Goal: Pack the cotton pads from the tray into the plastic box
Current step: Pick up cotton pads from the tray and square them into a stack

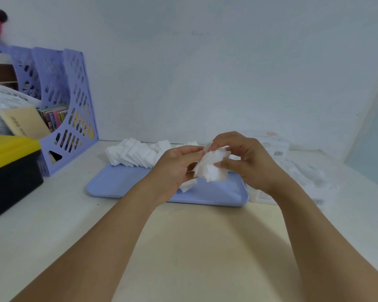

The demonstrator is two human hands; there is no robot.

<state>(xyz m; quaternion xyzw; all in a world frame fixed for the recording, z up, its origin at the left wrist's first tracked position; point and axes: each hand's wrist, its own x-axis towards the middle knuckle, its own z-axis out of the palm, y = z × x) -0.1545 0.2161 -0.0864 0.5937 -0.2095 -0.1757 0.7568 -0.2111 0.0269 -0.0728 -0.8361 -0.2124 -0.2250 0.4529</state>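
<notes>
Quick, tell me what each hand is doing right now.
Left hand: closed on the stack of cotton pads, gripping its left side.
Right hand: closed on the same stack, fingers pinching its top and right edge.

A pale worktop [63,214] against a white wall carries a light-blue tray [122,184] at centre, a lilac perforated file rack [74,118] and a yellow-lidded black box [11,171] at left, and a clear plastic box [297,179] just right of the tray.
</notes>
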